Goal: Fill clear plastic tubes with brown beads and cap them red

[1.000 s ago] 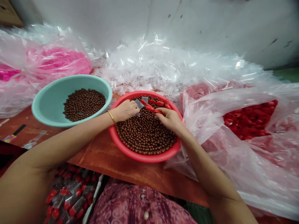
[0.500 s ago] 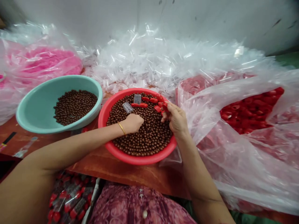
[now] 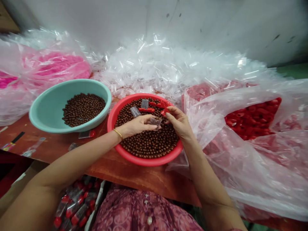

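A red basin point(image 3: 149, 162) full of round brown balls point(image 3: 154, 146) stands before me. Over its middle, my left hand point(image 3: 141, 125) is closed around a small clear plastic tube point(image 3: 156, 121) with brown balls visible at its mouth. Just to the right, my right hand point(image 3: 179, 123) pinches a red plastic cap point(image 3: 164, 112) between thumb and fingers, close to the tube but apart from it. Two clear tubes point(image 3: 135, 111) and several red caps point(image 3: 146, 110) lie on the balls near the far rim.
A teal basin point(image 3: 45, 118) with more brown balls stands at left. Behind lies a heap of clear tubes point(image 3: 154, 70). An open plastic bag point(image 3: 216, 96) of red caps point(image 3: 250, 118) is at right, a pink-filled bag point(image 3: 62, 67) far left. Below the table edge are red-capped tubes point(image 3: 75, 205).
My left hand has risen from the balls and turned, showing a tube with balls in it. My right hand stays near the right rim with a red cap. The view has shifted slightly.
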A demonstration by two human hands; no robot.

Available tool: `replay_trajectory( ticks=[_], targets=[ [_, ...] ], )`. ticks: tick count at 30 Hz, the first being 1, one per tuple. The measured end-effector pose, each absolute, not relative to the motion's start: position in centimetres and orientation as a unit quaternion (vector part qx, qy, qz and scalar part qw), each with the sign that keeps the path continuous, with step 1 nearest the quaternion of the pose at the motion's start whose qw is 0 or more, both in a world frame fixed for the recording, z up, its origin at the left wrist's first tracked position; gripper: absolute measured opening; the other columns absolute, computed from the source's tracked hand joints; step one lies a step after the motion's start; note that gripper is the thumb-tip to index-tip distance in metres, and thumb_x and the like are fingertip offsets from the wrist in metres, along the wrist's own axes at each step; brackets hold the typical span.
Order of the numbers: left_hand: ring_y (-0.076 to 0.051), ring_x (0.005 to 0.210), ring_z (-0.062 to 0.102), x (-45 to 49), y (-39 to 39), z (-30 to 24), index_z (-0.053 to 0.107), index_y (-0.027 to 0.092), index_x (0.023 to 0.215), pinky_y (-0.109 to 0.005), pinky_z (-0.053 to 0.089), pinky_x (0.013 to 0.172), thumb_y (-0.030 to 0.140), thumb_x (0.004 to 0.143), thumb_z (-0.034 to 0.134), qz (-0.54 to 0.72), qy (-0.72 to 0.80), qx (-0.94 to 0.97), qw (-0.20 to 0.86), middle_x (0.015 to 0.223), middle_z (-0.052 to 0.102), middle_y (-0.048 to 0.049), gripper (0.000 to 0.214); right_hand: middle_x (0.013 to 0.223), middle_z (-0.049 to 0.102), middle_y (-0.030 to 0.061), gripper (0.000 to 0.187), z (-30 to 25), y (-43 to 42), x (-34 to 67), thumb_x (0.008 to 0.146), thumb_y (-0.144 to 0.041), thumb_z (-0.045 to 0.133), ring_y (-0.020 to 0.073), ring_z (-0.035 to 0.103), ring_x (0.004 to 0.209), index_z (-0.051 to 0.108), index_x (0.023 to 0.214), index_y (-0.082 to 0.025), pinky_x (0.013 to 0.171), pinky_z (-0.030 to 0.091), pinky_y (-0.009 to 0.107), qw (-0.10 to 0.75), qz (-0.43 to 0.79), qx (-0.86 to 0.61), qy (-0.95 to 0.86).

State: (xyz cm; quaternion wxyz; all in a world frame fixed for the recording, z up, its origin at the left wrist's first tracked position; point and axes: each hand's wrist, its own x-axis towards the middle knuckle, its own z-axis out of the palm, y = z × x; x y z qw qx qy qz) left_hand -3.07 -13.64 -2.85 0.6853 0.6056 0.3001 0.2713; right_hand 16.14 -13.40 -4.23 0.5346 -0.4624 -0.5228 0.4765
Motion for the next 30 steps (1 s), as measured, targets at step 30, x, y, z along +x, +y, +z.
replay_trajectory(
  ticks=[30],
  targets=[
    [-0.020,0.088,0.057,-3.9,-16.3,-3.1,0.053,0.012,0.093,-0.036,0.046,0.086,0.030,0.084,0.049,0.311,0.385,0.766,0.410,0.097,0.064,-0.0090,0.021,0.095,0.064,0.0100,0.040,-3.8,-18.6,12.3,0.093,-0.030,0.038,0.0198,0.063,0.089,0.056,0.127,-0.020,0.082,0.053,0.036,0.389,0.068,-0.466,-0.792]
  ],
)
